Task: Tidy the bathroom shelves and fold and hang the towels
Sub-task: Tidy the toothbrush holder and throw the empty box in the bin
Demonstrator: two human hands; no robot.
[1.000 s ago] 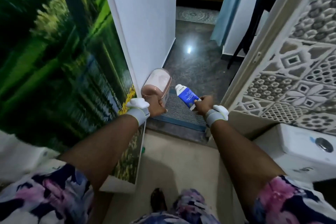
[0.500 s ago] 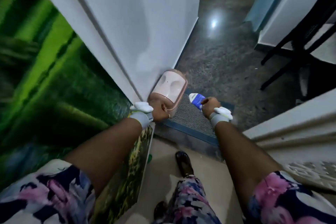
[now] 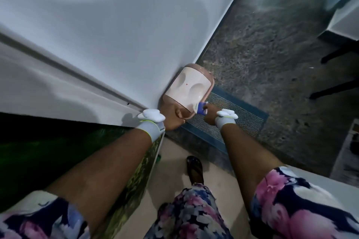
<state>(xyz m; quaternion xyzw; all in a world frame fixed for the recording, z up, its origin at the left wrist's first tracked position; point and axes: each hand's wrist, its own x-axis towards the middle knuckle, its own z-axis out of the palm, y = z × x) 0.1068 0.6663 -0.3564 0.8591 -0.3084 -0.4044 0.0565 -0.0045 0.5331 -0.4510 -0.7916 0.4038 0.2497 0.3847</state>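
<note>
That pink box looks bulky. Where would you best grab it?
By its near end, from below, as the left hand does now. The pink box has a broad, smooth, dished lid offering little purchase, while the narrow end fits a palm. The right hand holds a blue tube.

Both bare forearms reach forward and down, toward twelve o'clock, each wrist wrapped in a white band. The left hand [image 3: 174,120] curls closed around the near end of a pink container [image 3: 189,88]. At its three o'clock, the right hand [image 3: 210,110] is clenched on a small blue-and-white tube [image 3: 200,108], knuckles upward.
</note>
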